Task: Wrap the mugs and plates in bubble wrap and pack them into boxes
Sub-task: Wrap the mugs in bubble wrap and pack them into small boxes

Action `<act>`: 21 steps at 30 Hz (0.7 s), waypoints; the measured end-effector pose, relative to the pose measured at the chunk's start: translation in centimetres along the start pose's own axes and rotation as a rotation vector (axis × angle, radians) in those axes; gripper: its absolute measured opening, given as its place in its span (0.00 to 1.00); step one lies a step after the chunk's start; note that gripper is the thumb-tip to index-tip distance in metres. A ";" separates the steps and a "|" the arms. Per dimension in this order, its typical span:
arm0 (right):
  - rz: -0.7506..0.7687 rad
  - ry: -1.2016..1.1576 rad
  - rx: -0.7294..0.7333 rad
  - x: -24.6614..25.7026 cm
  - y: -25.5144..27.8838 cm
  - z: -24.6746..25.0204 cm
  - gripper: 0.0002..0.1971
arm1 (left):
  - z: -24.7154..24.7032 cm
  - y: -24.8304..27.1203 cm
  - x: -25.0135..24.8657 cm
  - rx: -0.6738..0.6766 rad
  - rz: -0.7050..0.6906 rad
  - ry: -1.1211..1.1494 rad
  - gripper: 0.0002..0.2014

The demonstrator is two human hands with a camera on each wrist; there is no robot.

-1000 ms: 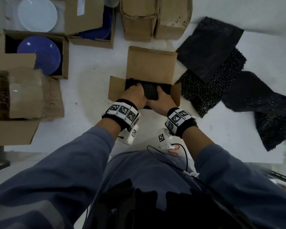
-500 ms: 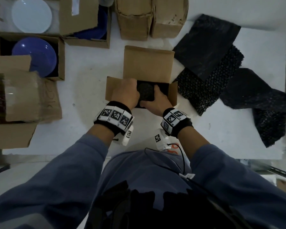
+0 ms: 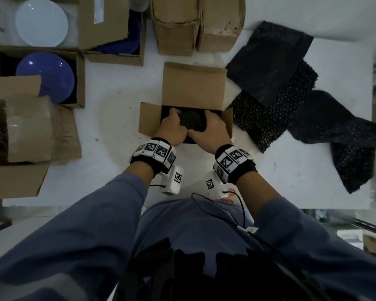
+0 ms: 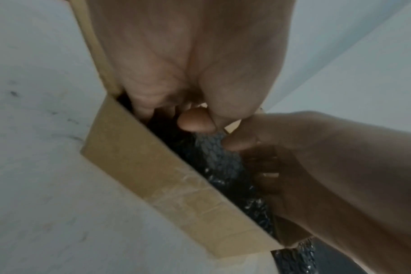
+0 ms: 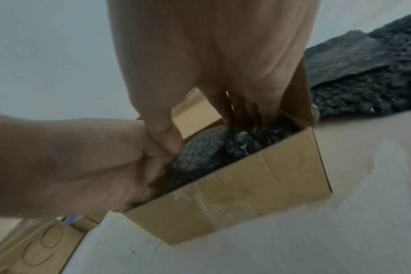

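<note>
Change since the earlier head frames: both hands sit deeper in the small open brown cardboard box [image 3: 193, 88], one at each side of the bundle rather than over its top; the box lies in much the same place on the white counter [image 3: 117, 118].

Left to right on the counter:
- Pale white round plate [image 3: 41, 23], far left corner, bare.
- Glossy blue round plate [image 3: 46, 76] lying in an open cardboard carton [image 3: 80, 68].
- Second blue dish [image 3: 126, 38], half hidden under a carton flap.
- Two closed brown cartons [image 3: 195, 25] at the far edge.
- The small box, far flap folded open, side flaps out.
- Loose black bubble wrap sheets [image 3: 274, 101], overlapping, just right of the box and touching its right flap.

Task item: black bubble-wrapped bundle [image 3: 191, 121], rounded, dimpled surface, inside the small box; what it encloses cannot be told.

Left hand [image 3: 172, 129]: grip curled round the bundle's left side, fingers down in the box.
Right hand [image 3: 211, 131]: grip curled round the bundle's right side.

Left wrist view alone: left thumb tip [image 4: 195, 120] pressed on the wrap, clear tape on the box's near wall.
Right wrist view alone: right fingers [image 5: 244, 109] reaching down between the bundle [image 5: 200, 148] and the far wall; pen marks on a neighbouring carton [image 5: 42, 246].
</note>
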State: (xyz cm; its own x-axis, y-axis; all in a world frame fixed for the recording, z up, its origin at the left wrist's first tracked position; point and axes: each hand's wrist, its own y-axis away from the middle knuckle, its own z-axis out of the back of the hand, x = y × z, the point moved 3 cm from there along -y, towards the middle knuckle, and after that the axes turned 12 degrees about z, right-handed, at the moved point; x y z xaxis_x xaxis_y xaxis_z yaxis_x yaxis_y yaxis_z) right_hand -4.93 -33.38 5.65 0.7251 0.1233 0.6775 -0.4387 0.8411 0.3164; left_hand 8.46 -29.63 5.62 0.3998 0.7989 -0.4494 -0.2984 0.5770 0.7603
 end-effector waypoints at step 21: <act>0.204 0.184 -0.584 -0.4 5.3 5.0 0.21 | 4.6 4.7 5.3 -0.749 -0.338 0.187 0.26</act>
State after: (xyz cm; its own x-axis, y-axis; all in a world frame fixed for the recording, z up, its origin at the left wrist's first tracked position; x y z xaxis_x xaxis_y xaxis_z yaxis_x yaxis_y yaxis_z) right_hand -10.22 -31.55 10.36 0.7593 0.3558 0.5449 -0.2541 0.9329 -0.2551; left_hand 13.20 -23.43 8.97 0.4403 0.5398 -0.7175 -0.7112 0.6974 0.0883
